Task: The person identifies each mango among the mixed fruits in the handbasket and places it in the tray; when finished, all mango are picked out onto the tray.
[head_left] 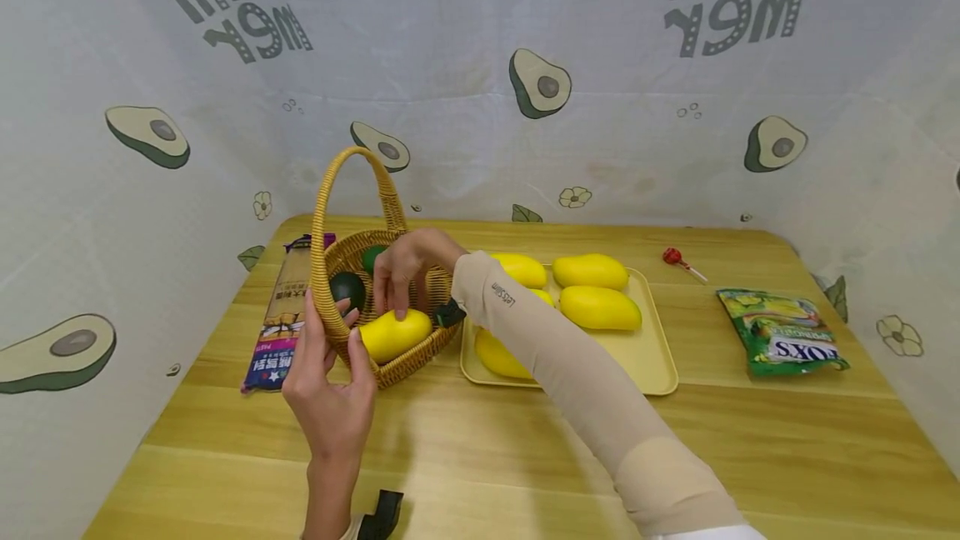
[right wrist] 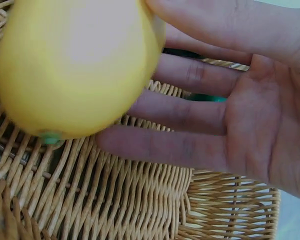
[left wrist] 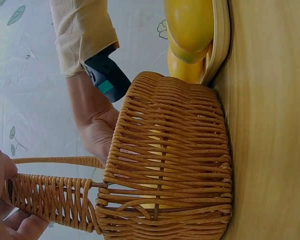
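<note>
My left hand point(head_left: 333, 398) grips the base of the tall handle point(head_left: 322, 232) of a wicker basket point(head_left: 411, 365), at the basket's near left side. Inside the basket, my right hand point(head_left: 408, 267) holds a yellow mango point(head_left: 392, 337) between thumb and fingers. In the right wrist view the mango point(right wrist: 80, 65) shows a green stem tip, with the fingers point(right wrist: 190, 112) stretched along its far side. A dark green, avocado-like fruit point(head_left: 347, 291) and another green item point(head_left: 372, 257) also lie in the basket. From the left wrist view, the woven wall point(left wrist: 165, 150) mostly hides the basket's contents.
Right of the basket, a yellow tray point(head_left: 641, 365) bears several mangoes point(head_left: 600, 307), partly behind my right forearm. A pasta packet point(head_left: 273, 332) lies left of the basket. Farther right are a red lollipop point(head_left: 673, 257) and a green Fox's bag point(head_left: 780, 332).
</note>
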{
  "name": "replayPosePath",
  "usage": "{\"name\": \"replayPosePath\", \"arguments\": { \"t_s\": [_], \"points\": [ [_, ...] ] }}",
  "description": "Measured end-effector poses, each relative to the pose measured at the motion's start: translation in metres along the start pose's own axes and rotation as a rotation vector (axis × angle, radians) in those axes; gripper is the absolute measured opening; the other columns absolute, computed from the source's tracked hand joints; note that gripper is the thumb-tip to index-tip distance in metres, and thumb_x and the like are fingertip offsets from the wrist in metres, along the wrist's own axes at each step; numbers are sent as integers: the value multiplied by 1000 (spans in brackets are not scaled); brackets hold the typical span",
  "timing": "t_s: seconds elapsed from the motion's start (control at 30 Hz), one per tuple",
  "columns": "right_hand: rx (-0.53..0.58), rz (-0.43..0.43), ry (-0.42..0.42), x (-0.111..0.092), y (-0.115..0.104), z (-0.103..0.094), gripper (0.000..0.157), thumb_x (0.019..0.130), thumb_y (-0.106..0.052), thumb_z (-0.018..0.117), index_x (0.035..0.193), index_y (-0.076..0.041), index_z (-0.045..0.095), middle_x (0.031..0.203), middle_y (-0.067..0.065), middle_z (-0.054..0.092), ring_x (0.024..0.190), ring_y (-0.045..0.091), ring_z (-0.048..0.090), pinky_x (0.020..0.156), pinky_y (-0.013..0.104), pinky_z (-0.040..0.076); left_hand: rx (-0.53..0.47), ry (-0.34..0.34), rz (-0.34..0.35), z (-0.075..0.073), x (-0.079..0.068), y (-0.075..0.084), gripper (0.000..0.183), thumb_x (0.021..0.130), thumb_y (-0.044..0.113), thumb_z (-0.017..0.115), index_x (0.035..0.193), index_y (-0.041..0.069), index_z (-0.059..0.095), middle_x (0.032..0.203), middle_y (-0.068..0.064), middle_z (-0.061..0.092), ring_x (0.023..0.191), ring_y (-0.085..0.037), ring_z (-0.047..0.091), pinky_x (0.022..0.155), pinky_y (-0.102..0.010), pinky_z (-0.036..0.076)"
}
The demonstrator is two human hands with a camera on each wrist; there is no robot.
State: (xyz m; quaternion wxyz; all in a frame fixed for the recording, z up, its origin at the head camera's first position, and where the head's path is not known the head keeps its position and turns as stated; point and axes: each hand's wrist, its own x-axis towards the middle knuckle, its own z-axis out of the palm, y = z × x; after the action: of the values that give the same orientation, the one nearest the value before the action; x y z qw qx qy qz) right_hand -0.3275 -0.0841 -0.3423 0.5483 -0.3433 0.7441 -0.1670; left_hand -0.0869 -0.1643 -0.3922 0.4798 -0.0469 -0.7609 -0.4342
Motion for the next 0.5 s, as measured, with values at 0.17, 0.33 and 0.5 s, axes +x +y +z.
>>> {"name": "replayPosePath", "arguments": {
  "t_s": [0.17, 0.33, 0.5],
  "points": [
    [18, -25, -10, -2, 1, 1, 39, 97, -1, 78, 136, -7, 74, 126, 9, 76, 115, 24, 72, 96, 47, 65, 7, -2, -2, 0, 0, 0, 75, 91, -18, 73, 160, -2, 48, 130, -26, 73, 107, -38, 78, 96, -15, 55],
    [-2, -8, -36, -2, 2, 5, 41, 96, -5, 81, 136, -9, 75, 129, 5, 75, 119, 22, 71, 98, 46, 65, 15, -4, -1, -1, 0, 0, 76, 91, -18, 74, 160, -2, 48, 130, -25, 73, 107, -39, 78, 96, -14, 54],
    [6, 10, -40, -2, 1, 8, 39, 96, -4, 81, 134, -9, 76, 129, 5, 75, 119, 22, 71, 97, 46, 65, 7, -5, -2, -1, 0, 0, 76, 91, -18, 73, 161, -2, 47, 130, -25, 73, 107, -38, 78, 96, -15, 54]
  ]
}}
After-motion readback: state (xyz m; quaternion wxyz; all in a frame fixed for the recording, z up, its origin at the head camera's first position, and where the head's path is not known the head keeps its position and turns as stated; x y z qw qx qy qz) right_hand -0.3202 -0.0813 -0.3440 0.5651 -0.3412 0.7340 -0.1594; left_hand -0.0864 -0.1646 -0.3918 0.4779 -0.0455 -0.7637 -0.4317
